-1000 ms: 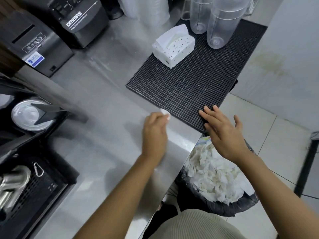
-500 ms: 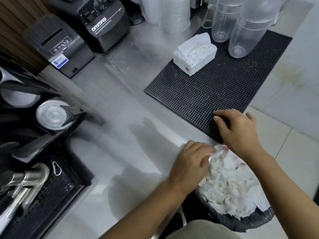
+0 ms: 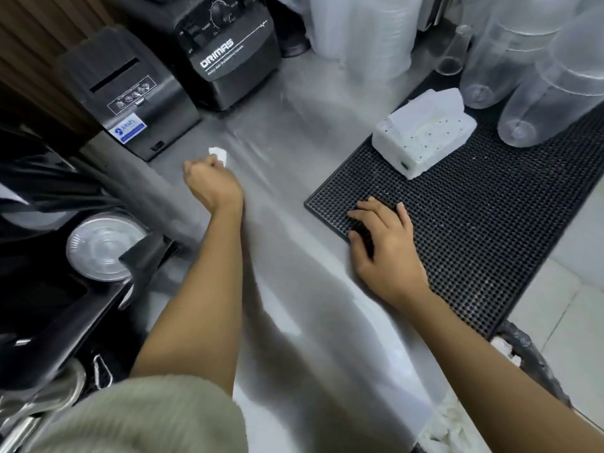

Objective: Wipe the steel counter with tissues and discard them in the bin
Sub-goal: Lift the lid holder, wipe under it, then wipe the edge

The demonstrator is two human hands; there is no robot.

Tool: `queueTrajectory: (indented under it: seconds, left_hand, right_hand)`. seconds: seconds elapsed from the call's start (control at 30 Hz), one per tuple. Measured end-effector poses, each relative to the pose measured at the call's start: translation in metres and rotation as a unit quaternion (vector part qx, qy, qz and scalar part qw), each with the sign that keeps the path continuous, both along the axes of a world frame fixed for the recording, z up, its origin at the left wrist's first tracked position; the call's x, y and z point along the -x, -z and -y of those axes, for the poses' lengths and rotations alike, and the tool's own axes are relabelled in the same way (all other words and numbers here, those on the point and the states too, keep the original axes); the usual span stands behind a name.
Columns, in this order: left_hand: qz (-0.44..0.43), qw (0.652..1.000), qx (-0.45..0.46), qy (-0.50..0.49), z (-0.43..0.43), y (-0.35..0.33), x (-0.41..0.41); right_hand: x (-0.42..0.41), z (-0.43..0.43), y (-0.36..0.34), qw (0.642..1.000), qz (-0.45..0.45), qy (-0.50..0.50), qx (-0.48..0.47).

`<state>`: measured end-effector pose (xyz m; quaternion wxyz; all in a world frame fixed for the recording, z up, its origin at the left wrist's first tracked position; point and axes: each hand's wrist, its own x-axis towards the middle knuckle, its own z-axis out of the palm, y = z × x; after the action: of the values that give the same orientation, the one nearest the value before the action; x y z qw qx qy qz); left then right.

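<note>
My left hand (image 3: 209, 183) reaches far across the steel counter (image 3: 294, 273) and grips a small crumpled white tissue (image 3: 218, 154), pressing it on the steel near the black receipt printer. My right hand (image 3: 387, 240) lies on the near left corner of the black rubber mat (image 3: 490, 223), with its fingers and thumb curled round the mat's edge. The bin (image 3: 526, 351), lined with a black bag and filled with used tissues (image 3: 452, 420), shows at the lower right under the counter's edge. A white speckled tissue box (image 3: 425, 143) stands on the mat.
A black blender base (image 3: 228, 50) and a receipt printer (image 3: 130, 103) stand at the back left. Clear plastic jugs (image 3: 529, 76) crowd the back right. A black machine with a plastic lid (image 3: 101, 246) borders the counter's left side.
My left hand has moved from the bin's rim to the far left of the counter with a tissue. My right hand has shifted along the mat's edge to its left corner.
</note>
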<state>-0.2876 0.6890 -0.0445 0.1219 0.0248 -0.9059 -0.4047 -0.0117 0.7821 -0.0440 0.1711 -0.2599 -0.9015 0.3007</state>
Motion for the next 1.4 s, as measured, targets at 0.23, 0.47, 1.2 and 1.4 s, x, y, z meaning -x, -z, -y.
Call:
queueTrajectory:
  seconds: [0.23,0.47,1.2,1.4]
  left_hand:
    - [0.018,0.98,0.04,0.191,-0.031,0.006,0.028]
    - [-0.031,0.934,0.017,0.356,-0.022,0.012,-0.007]
    - [0.018,0.981,0.089,0.169,0.084,-0.004,-0.119]
    - [-0.013,0.953,0.06,0.297,0.059,0.002,-0.218]
  right_hand:
    - [0.002,0.003,-0.002,1.0,0.003,0.001,-0.012]
    - [0.002,0.005,-0.003,1.0,0.001,0.006,-0.008]
    - [-0.124,-0.026,-0.024,0.992,0.11,-0.055,-0.007]
    - [-0.115,-0.038,-0.033,0.98,-0.043,0.097,0.167]
